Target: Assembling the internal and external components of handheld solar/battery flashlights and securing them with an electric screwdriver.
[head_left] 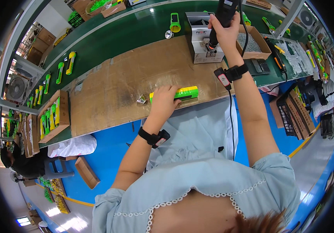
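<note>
My left hand (164,100) is closed over a green and yellow flashlight (187,93), which lies sideways near the front edge of a cardboard sheet (116,81). Just left of it is a small shiny silver piece (141,99), likely a reflector. Farther off to the right, my right hand (228,35) grips a black electric screwdriver (226,14) held upright. Its tip points down at the front of a grey screw feeder (198,35); whether the tip touches a screw is too small to tell.
Behind the cardboard, a flashlight body (174,22) and a silver reflector (169,34) rest on the green bench. Right of the feeder sits a box of screws (252,40). A carton of flashlights (56,116) stands at left. The screwdriver's black cable (246,39) hangs beside my right wrist.
</note>
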